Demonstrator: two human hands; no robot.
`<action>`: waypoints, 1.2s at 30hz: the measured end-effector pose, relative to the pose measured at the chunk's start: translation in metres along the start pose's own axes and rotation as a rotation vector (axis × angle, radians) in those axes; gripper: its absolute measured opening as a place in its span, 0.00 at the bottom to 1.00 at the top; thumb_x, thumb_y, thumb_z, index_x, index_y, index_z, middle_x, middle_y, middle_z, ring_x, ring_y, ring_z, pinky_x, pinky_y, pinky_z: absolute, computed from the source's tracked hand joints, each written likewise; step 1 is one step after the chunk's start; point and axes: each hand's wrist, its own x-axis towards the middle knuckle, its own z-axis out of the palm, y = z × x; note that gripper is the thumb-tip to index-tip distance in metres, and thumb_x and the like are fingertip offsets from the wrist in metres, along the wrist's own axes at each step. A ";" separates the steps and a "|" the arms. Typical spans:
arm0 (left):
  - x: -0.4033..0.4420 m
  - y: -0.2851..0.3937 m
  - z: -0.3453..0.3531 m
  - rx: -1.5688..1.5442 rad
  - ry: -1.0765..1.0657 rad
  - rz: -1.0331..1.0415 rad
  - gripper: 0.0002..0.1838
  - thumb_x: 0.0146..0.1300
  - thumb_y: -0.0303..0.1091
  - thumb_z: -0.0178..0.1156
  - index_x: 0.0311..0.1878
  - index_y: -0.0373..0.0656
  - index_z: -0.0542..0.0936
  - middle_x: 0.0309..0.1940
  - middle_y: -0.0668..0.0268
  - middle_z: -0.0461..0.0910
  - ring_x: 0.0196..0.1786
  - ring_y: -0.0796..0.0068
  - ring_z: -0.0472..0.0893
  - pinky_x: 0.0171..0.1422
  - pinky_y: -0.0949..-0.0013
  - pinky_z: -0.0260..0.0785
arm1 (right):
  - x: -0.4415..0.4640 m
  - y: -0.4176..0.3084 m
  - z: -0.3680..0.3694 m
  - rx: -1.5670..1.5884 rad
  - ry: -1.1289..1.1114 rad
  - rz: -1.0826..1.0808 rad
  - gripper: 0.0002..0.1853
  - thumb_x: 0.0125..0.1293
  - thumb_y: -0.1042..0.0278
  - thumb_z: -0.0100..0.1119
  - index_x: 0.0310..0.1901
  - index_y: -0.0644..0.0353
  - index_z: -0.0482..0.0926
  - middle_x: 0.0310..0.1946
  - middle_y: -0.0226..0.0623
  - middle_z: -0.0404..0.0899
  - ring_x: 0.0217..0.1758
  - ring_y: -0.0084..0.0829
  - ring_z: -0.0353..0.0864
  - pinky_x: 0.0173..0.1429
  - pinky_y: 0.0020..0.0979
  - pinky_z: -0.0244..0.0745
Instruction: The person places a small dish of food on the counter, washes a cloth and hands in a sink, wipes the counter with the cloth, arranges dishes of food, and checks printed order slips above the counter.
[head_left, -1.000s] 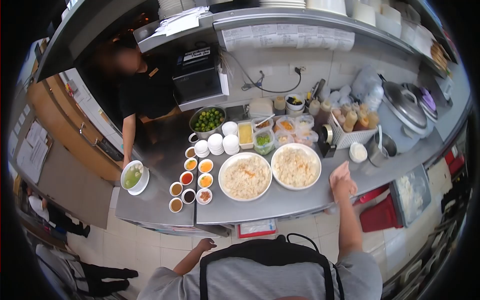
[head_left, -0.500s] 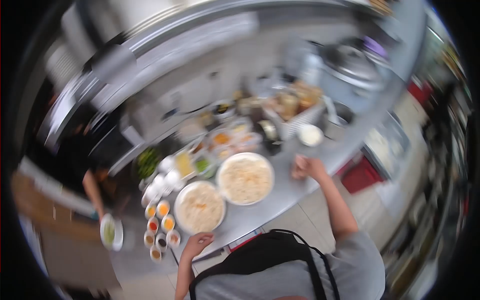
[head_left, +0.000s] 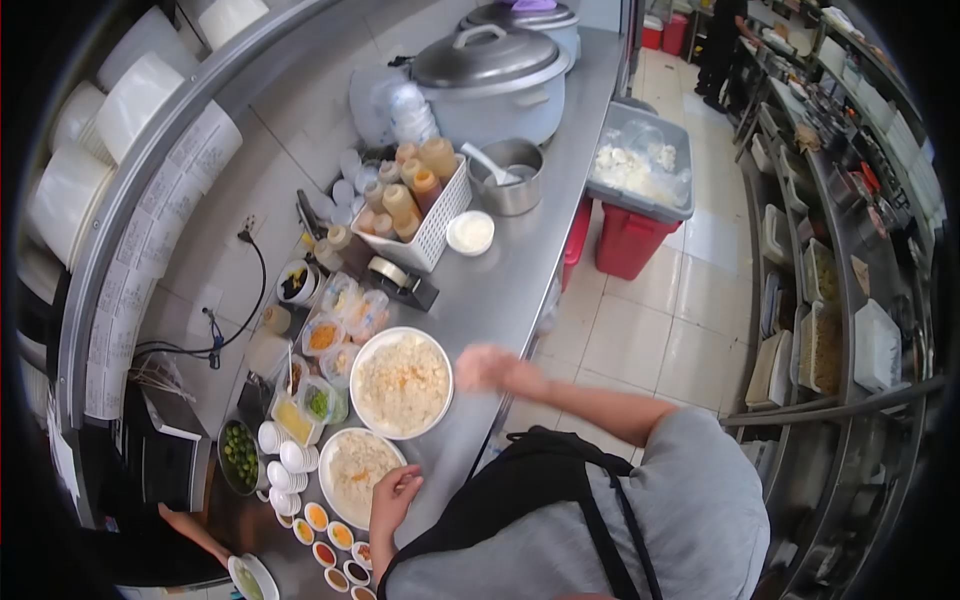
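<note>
Right now your left hand [head_left: 397, 495] hangs over the near edge of the left rice bowl [head_left: 325, 470], its fingers loosely bent; you cannot tell if it touches the rim or closes on anything. Your right hand [head_left: 485, 369] is blurred just beside the right rice bowl [head_left: 355, 388], above the edge of the metal counter [head_left: 480, 290], so its grip and whatever it may hold cannot be told. The two bowls sit side by side on the counter, both filled with rice. Next to them you have clear tubs [head_left: 323, 403], a tape dispenser [head_left: 405, 288] and a white basket [head_left: 440, 228] of squeeze bottles. Small sauce cups [head_left: 325, 553] cluster beside the left bowl, near a metal bowl [head_left: 226, 468] of green fruit. At the bottom, another person's arm [head_left: 195, 533] reaches toward an oval bowl [head_left: 262, 578].
</note>
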 end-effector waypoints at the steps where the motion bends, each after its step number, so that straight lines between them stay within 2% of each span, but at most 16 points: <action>1: -0.003 0.004 0.001 0.002 0.004 -0.018 0.13 0.53 0.29 0.61 0.43 0.39 0.78 0.35 0.66 0.78 0.36 0.80 0.76 0.38 0.78 0.69 | 0.015 0.009 -0.025 0.058 0.042 0.063 0.19 0.54 0.59 0.51 0.45 0.60 0.71 0.41 0.42 0.72 0.46 0.34 0.71 0.48 0.32 0.68; 4: -0.004 0.012 0.007 0.001 -0.024 -0.024 0.13 0.53 0.29 0.61 0.43 0.39 0.77 0.36 0.66 0.78 0.38 0.80 0.76 0.39 0.78 0.68 | 0.058 0.079 -0.110 -0.348 0.282 -0.041 0.20 0.57 0.54 0.49 0.46 0.60 0.71 0.36 0.41 0.77 0.39 0.36 0.76 0.48 0.34 0.69; 6: 0.001 0.011 0.015 -0.066 -0.093 -0.011 0.12 0.54 0.29 0.61 0.43 0.40 0.77 0.36 0.67 0.78 0.39 0.79 0.76 0.40 0.78 0.68 | 0.061 0.167 -0.146 -1.177 0.501 0.063 0.19 0.58 0.54 0.48 0.46 0.59 0.72 0.35 0.43 0.79 0.37 0.40 0.78 0.48 0.36 0.70; 7: 0.002 0.026 0.023 -0.057 -0.131 0.031 0.12 0.54 0.29 0.60 0.43 0.40 0.77 0.37 0.67 0.78 0.39 0.79 0.76 0.41 0.78 0.67 | 0.056 0.154 -0.164 -1.199 0.529 0.087 0.19 0.58 0.54 0.48 0.46 0.59 0.72 0.35 0.43 0.79 0.37 0.40 0.78 0.48 0.36 0.70; 11: 0.026 0.035 0.049 0.042 -0.316 0.116 0.12 0.55 0.29 0.59 0.44 0.40 0.78 0.38 0.65 0.78 0.40 0.78 0.76 0.41 0.77 0.68 | -0.019 0.109 -0.227 -0.865 0.374 1.075 0.13 0.54 0.60 0.52 0.36 0.58 0.78 0.37 0.44 0.78 0.42 0.45 0.77 0.47 0.39 0.72; 15: 0.063 0.039 0.084 -0.033 -0.465 0.255 0.13 0.54 0.32 0.60 0.43 0.41 0.78 0.33 0.66 0.78 0.38 0.79 0.76 0.39 0.77 0.67 | -0.216 0.130 -0.238 -0.939 0.236 1.269 0.14 0.40 0.55 0.68 0.25 0.55 0.81 0.25 0.39 0.79 0.30 0.37 0.78 0.38 0.35 0.72; 17: 0.088 0.047 0.101 0.061 -0.497 0.176 0.13 0.54 0.34 0.60 0.42 0.41 0.79 0.30 0.67 0.79 0.35 0.80 0.76 0.38 0.77 0.67 | -0.337 0.103 -0.231 -0.715 0.041 1.473 0.15 0.49 0.56 0.60 0.26 0.61 0.79 0.22 0.44 0.77 0.27 0.36 0.77 0.32 0.38 0.72; 18: 0.102 0.053 0.115 0.017 -0.475 0.201 0.14 0.54 0.36 0.60 0.42 0.40 0.79 0.28 0.67 0.79 0.33 0.80 0.76 0.37 0.77 0.67 | -0.383 0.082 -0.214 -0.070 0.804 1.673 0.13 0.53 0.59 0.52 0.26 0.62 0.76 0.23 0.47 0.76 0.26 0.39 0.77 0.29 0.42 0.72; 19: 0.120 0.061 0.130 0.024 -0.491 0.219 0.14 0.54 0.36 0.60 0.42 0.40 0.79 0.28 0.67 0.79 0.33 0.80 0.76 0.37 0.77 0.67 | -0.428 0.059 -0.196 0.375 1.810 1.429 0.12 0.57 0.63 0.45 0.26 0.63 0.72 0.24 0.50 0.74 0.26 0.41 0.76 0.26 0.46 0.71; 21: 0.161 0.081 0.166 0.091 -0.489 0.287 0.14 0.54 0.36 0.60 0.42 0.39 0.79 0.29 0.66 0.79 0.32 0.80 0.76 0.38 0.76 0.68 | -0.536 0.018 -0.197 -0.742 0.484 1.895 0.18 0.46 0.59 0.64 0.32 0.65 0.74 0.32 0.50 0.76 0.34 0.44 0.78 0.37 0.41 0.75; 22: 0.182 0.091 0.189 0.145 -0.458 0.327 0.14 0.54 0.36 0.60 0.41 0.39 0.79 0.29 0.65 0.79 0.32 0.79 0.76 0.38 0.75 0.68 | -0.578 0.012 -0.199 -0.621 0.494 2.125 0.19 0.44 0.59 0.67 0.39 0.56 0.79 0.38 0.39 0.79 0.43 0.34 0.79 0.41 0.34 0.75; 24: 0.214 0.126 0.236 0.233 -0.390 0.394 0.14 0.54 0.37 0.60 0.41 0.38 0.79 0.30 0.63 0.80 0.32 0.78 0.77 0.39 0.74 0.69 | -0.654 0.007 -0.188 -0.714 0.980 2.135 0.20 0.42 0.58 0.68 0.38 0.57 0.80 0.39 0.42 0.79 0.44 0.35 0.79 0.44 0.35 0.74; 29: 0.304 0.205 0.342 0.313 -0.228 0.456 0.17 0.53 0.39 0.60 0.41 0.37 0.79 0.30 0.60 0.80 0.33 0.72 0.79 0.40 0.71 0.70 | -0.723 0.047 -0.225 -0.552 1.252 2.077 0.15 0.47 0.62 0.64 0.37 0.59 0.80 0.38 0.44 0.79 0.37 0.38 0.80 0.38 0.34 0.75; 32: 0.389 0.154 0.395 0.595 -0.340 0.438 0.15 0.52 0.38 0.59 0.41 0.39 0.79 0.30 0.59 0.81 0.33 0.67 0.79 0.40 0.68 0.70 | -0.681 0.083 -0.287 -0.204 1.739 1.464 0.10 0.53 0.65 0.57 0.32 0.63 0.79 0.25 0.38 0.79 0.27 0.34 0.79 0.29 0.34 0.72; 34: 0.415 0.109 0.409 0.879 -0.478 0.190 0.15 0.53 0.40 0.59 0.40 0.41 0.79 0.30 0.59 0.80 0.34 0.65 0.79 0.40 0.66 0.71 | -0.572 0.041 -0.369 -0.438 1.400 1.630 0.12 0.51 0.61 0.58 0.34 0.60 0.80 0.30 0.40 0.80 0.33 0.34 0.79 0.37 0.33 0.72; 36: 0.431 0.070 0.415 1.334 -0.802 -0.117 0.14 0.53 0.42 0.57 0.38 0.44 0.80 0.31 0.59 0.80 0.35 0.63 0.79 0.41 0.64 0.71 | -0.580 0.112 -0.414 -0.447 1.445 1.426 0.13 0.52 0.58 0.57 0.35 0.59 0.80 0.29 0.43 0.79 0.33 0.38 0.79 0.36 0.33 0.71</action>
